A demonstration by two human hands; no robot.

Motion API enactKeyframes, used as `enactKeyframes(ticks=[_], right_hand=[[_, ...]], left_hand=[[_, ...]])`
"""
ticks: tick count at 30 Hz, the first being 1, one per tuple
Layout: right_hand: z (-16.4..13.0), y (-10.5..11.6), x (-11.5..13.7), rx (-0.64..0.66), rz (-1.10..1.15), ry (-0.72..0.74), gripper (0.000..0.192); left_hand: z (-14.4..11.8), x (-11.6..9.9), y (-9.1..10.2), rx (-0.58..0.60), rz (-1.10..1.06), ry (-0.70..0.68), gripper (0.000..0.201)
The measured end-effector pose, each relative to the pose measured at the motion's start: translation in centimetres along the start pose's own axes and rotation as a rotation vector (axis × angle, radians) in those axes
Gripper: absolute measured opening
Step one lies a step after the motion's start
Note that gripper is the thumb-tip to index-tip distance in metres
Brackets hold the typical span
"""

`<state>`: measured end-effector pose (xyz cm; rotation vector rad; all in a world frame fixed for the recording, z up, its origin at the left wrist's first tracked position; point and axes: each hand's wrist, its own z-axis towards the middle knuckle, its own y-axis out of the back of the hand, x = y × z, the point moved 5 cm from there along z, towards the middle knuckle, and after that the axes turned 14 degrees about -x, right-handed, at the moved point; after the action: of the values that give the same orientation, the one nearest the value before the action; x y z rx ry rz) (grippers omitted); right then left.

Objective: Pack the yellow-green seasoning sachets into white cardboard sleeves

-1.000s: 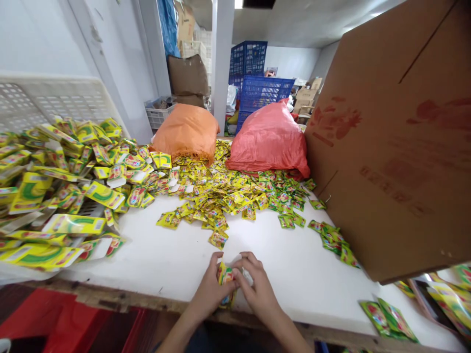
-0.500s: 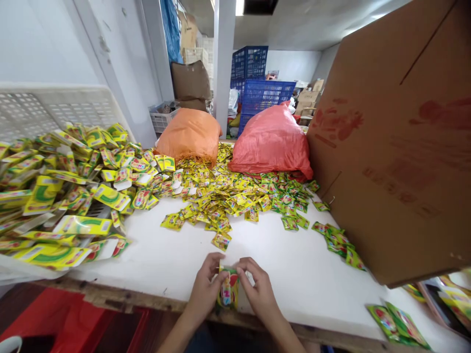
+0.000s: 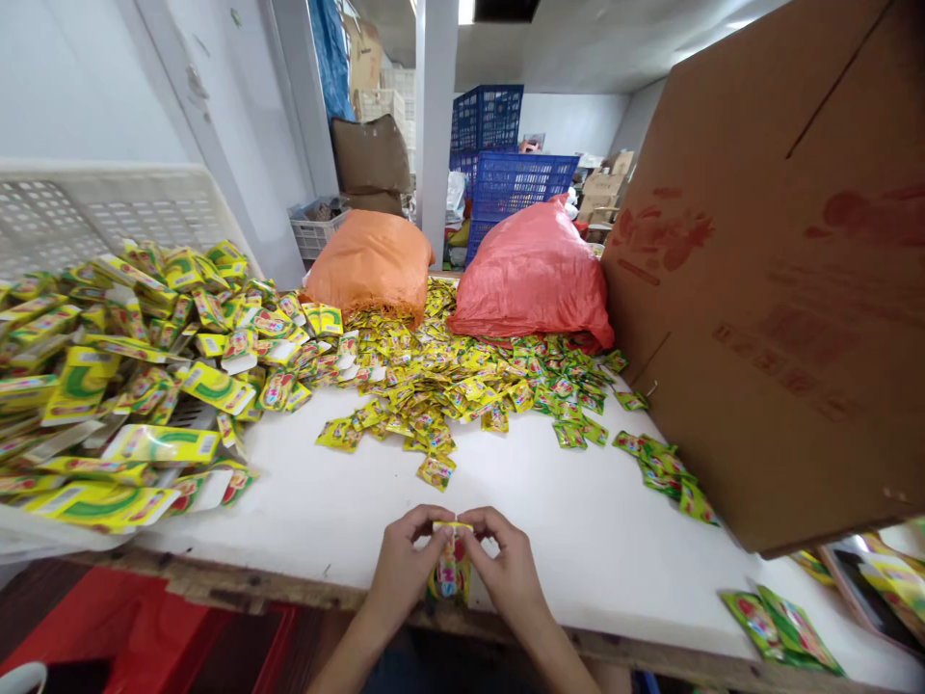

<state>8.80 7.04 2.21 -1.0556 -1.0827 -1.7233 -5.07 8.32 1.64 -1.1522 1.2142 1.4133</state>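
Note:
A small yellow-green printed carton [image 3: 449, 571] stands upright at the table's near edge, between my two hands. My left hand [image 3: 413, 551] pinches its upper left corner with thumb and fingers. On the opposite side, my right hand [image 3: 497, 557] grips the upper right corner the same way. The fingertips of both hands nearly meet along the carton's yellow top edge. Its inside cannot be seen. Just beyond the hands lies a single yellow sachet [image 3: 436, 470] on the white tabletop [image 3: 347, 501].
Many cartons [image 3: 163, 443] pile up at left by a white plastic crate [image 3: 159, 207]. Loose sachets [image 3: 462, 386] spread across the middle, before an orange sack [image 3: 370, 265] and a red sack [image 3: 531, 275]. A large cardboard box [image 3: 780, 289] blocks the right. Green sachets [image 3: 780, 627] lie near right.
Both hands have drawn together at the carton's top. Its upper edge, with a gap between the hands before, now shows as a straight yellow strip under the fingertips.

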Motion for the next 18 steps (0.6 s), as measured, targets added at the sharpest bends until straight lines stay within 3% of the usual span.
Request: enactKeyframes(ticks=[8,14,16,18], right_hand=[[0.6,0.0,-0.2,0.05,0.012,-0.113,0.023],[-1.0,-1.1,-1.1,0.048,0.12,-0.128,0.021],[-1.1,-0.4,-0.9,0.046,0.108,-0.12,0.022],[-1.1,2.2,-0.7,0.019,0.039,-0.092,0.022]], left_hand=[[1.0,0.3,0.0,-0.006,0.006,0.056,0.018],[-0.6,1.1,0.2,0.053,-0.079,0.018,0.02],[-0.6,1.0,0.3,0.116,-0.054,-0.017,0.022],[0.5,0.9,1.6,0.124,0.063,-0.084,0.027]])
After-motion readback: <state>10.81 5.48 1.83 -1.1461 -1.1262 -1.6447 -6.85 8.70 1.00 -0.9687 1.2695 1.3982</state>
